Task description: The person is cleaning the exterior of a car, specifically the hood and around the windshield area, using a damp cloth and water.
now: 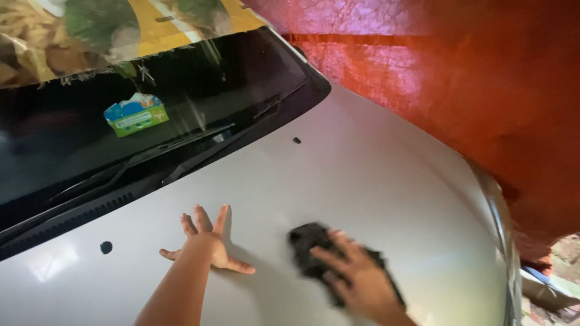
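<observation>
My left hand [206,241] lies flat on the silver car bonnet [362,181], fingers spread, holding nothing. To its right, my right hand [353,279] presses a dark cloth [307,241] against the bonnet; the hand is blurred with motion. The cloth shows mostly beyond my fingers and under the palm. Both hands sit near the lower middle of the bonnet, about a hand's width apart.
The windscreen [72,151] with two wiper blades [181,151] rises at the upper left, a small colourful packet [136,113] behind the glass. Washer nozzles [106,247] dot the bonnet. A red tarpaulin [483,90] hangs along the right side.
</observation>
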